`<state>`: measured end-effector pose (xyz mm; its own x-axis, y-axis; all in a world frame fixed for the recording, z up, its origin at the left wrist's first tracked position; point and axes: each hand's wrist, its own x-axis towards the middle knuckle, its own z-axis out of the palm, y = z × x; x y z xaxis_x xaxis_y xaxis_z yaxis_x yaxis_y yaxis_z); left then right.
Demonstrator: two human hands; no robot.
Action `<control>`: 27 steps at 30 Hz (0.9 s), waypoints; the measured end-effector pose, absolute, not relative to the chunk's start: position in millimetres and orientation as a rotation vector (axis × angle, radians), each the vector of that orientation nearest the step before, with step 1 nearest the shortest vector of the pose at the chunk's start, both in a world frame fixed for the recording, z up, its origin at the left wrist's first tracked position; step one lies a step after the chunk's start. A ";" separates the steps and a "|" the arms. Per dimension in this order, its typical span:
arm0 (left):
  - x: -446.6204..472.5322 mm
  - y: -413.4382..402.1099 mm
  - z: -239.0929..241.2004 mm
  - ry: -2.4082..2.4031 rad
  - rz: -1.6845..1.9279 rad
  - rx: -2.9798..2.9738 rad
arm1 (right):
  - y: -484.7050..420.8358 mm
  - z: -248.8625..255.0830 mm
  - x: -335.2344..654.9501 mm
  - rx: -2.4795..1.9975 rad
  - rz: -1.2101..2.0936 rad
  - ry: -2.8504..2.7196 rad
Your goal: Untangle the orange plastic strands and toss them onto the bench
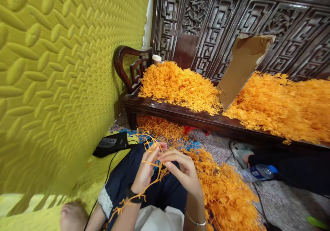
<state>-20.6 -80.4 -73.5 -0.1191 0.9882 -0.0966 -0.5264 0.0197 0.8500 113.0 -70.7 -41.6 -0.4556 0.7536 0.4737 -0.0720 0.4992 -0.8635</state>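
The left hand [145, 169] and right hand [186, 169] meet, fingers [175, 154] pinched nearly closed on a branching orange strand [162, 173], beside an orange heap [227, 189] before a carved wooden bench [189, 49].

Bench [189, 50] ahead; left strand heap [177, 83] and right strand heap [291, 102] on seat [157, 104], cardboard piece [238, 66] between. Jar [156, 58] behind left heap, by armrest [120, 64]. Upright mat [64, 69] on left. Left hand [147, 165], right hand [184, 167] above lap [121, 176], strands [163, 172] between. Floor pile [227, 193] right of lap; bottle [263, 172] further right.

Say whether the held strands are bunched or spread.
Spread: the strands loop above the left hand and trail down across the black band.
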 end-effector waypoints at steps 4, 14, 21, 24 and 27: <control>-20.3 -81.8 -74.4 0.733 1.480 0.601 | -69.0 -46.1 107.1 -0.785 0.908 -1.844; -11.7 -83.9 -81.4 0.688 1.481 0.588 | -64.6 -59.1 96.8 -1.056 0.770 -1.781; -11.3 -82.3 -80.9 0.776 1.496 0.609 | -61.6 -66.2 95.8 -1.031 0.830 -1.712; -15.0 -82.2 -79.9 0.876 1.557 0.658 | -60.1 -65.6 103.7 -0.958 1.015 -1.748; -18.3 -83.0 -77.8 0.968 1.556 0.712 | -58.2 -65.7 111.9 -0.915 1.157 -1.721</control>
